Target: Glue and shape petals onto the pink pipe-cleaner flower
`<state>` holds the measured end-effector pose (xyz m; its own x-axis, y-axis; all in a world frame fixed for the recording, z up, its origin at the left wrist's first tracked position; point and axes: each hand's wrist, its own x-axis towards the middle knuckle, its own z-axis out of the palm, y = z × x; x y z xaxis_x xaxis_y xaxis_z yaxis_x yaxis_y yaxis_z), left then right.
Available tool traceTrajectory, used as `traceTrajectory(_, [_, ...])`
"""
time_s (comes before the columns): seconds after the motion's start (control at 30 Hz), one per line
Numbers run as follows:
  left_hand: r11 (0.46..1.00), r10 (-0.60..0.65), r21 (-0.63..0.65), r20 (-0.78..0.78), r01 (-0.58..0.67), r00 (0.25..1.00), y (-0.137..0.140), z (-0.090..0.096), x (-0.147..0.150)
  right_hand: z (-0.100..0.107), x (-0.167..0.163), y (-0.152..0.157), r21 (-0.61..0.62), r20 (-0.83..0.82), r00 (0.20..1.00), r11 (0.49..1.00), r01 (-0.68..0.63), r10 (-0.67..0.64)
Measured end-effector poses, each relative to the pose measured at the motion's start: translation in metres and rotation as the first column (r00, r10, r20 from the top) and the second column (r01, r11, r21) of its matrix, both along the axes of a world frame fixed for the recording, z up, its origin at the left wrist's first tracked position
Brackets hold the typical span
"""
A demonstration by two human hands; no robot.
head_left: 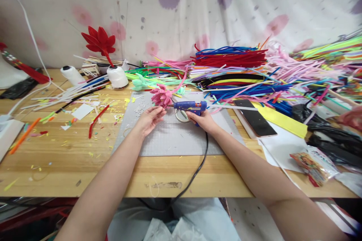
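Observation:
My right hand (202,119) is wrapped round the handle of a blue hot glue gun (188,106), its nozzle pointing left and a long white glue stick (234,107) coming out of the back. My left hand (151,120) is closed in a pinch close to the nozzle; whatever sits between the fingertips is too small to make out. Just beyond the fingertips is a pink pipe-cleaner flower (161,95) on the grey cutting mat (169,145). Small white beads (140,109) lie scattered left of it. Behind the gun, scissors (181,116) are partly hidden.
Bundles of coloured pipe cleaners (230,59) line the back. A red flower (100,41) stands in a white thread spool (117,77). Pale green flowers (139,82) lie behind the mat. To the right are a phone (256,118) and a snack packet (313,163). The gun's black cord (198,169) crosses the table's front edge.

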<state>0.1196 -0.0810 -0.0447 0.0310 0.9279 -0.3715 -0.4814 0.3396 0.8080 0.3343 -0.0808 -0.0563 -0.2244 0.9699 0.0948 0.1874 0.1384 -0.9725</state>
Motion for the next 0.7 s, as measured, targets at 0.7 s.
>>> traceTrajectory(0.7, [0.998, -0.048, 0.036, 0.037, 0.047, 0.998, 0.0078, -0.0075, -0.0017, -0.0059, -0.0047, 0.0023, -0.024, 0.08, 0.995, 0.998, 0.064, -0.062])
